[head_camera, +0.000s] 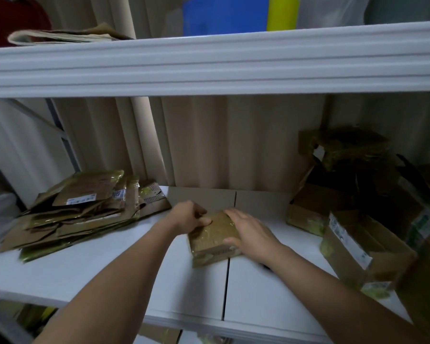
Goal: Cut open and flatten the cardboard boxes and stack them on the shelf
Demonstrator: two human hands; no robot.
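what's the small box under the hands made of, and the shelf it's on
Small box: brown cardboard, seemingly wrapped in clear glossy tape or film, judging by its wrinkled sheen. Shelf: smooth, matte white board, possibly painted metal or laminate; a dark seam splits it into panels. Left hand and right hand both grip the box.

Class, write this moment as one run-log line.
left hand grips small box | right hand holds box | box on shelf | flattened pile left

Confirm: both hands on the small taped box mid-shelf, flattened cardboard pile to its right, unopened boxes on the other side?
Not quite. In the head view the flattened cardboard pile lies to the left of the small taped box; the unopened boxes are on the right. Left hand and right hand are both on the box.
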